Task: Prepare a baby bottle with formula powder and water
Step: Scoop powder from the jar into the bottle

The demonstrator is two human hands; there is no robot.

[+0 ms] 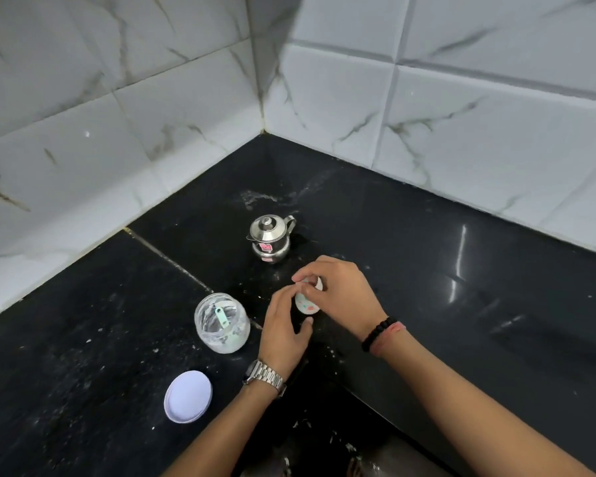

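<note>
One white lid (188, 396), one jar (222, 322), one kettle (269, 238), one bottle (306, 302)

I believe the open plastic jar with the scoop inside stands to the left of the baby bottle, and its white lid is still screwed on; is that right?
Not quite: the lid is off, lying flat on the black counter nearer the person than the jar. The head view shows the jar's mouth open, with the scoop inside. The jar does stand left of the baby bottle.
</note>
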